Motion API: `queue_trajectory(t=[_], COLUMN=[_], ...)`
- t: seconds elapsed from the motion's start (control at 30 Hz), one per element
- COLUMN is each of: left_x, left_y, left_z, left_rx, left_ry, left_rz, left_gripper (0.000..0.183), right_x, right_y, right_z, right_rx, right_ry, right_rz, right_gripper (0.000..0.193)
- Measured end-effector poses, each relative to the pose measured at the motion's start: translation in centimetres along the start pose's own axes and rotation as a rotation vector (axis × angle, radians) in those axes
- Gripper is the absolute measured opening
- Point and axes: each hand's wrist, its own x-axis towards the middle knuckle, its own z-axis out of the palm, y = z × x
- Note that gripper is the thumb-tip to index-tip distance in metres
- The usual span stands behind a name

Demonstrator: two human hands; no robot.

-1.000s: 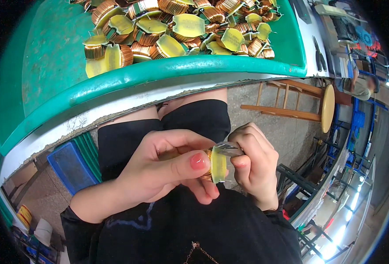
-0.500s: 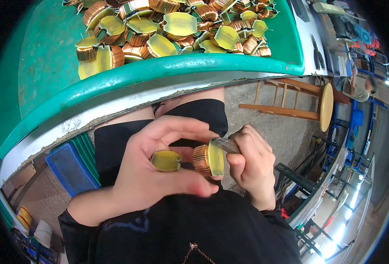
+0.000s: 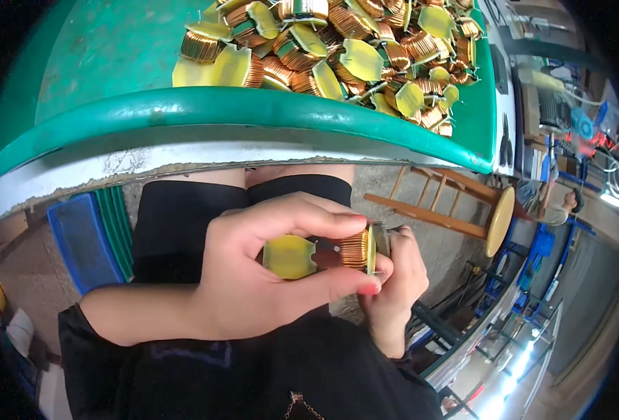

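My left hand (image 3: 250,269) pinches a copper-wound toroidal coil (image 3: 354,250) between thumb and fingers, its yellow base plate facing right and seen nearly edge-on. A second coil rests in the same palm, showing mostly its yellow plate (image 3: 288,257). Closed up against the first coil's plate side is my right hand (image 3: 407,269), holding a grey metal tool (image 3: 381,239); its working end is hidden, and I cannot tell its exact kind. Beyond my hands, several similar coils (image 3: 362,60) lie heaped in a green tray (image 3: 183,106).
The tray stands on a white table with a chipped edge (image 3: 204,150). A wooden stool (image 3: 500,222) is to the right. On the left, below the table, is a blue crate (image 3: 85,241). Another person (image 3: 556,208) is far off at the right, near shelving.
The view has shifted. Both hands have come closer together, and the pinched coil has turned so its plate shows edge-on. The right-hand tool is now more hidden behind it.
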Motion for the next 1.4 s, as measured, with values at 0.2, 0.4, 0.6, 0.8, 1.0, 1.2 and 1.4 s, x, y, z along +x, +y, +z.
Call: queue_trajectory(t=[0.2,0.4,0.6,0.8,1.0,1.2,1.4], left_x=[0.3,0.1,0.0,0.0,0.2,0.3,0.2], left_y=[0.7,1.4,1.0,0.6,1.3,0.8,0.7], left_z=[-0.4,-0.9,-0.8,-0.8,-0.6,-0.4,-0.5], left_rx=[-0.127,-0.087,-0.105,-0.104,-0.140,-0.108,-0.087], left_ry=[-0.039,-0.050,-0.027,-0.013,-0.036,-0.038,-0.039], left_rz=[-0.009,-0.079,-0.051,-0.027,-0.070,-0.034,-0.018], left_gripper=[0.052,0.053,0.051,0.050,0.050,0.051,0.052], right_x=[0.8,0.1,0.4,0.1,0.4,0.4,0.3], right_y=[-0.2,-0.4,-0.3,0.0,0.8,1.2,1.1], right_z=[0.9,1.1,1.1,1.1,1.9,2.0,2.0], right_rx=[0.420,0.206,0.038,-0.059,0.243,0.110,0.097], right_ry=[0.223,0.123,0.115,0.097,0.185,0.195,0.156], right_rz=[-0.090,-0.014,-0.104,-0.114,-0.122,-0.170,-0.161], right_gripper=[0.038,0.041,0.041,0.043,0.045,0.046,0.046])
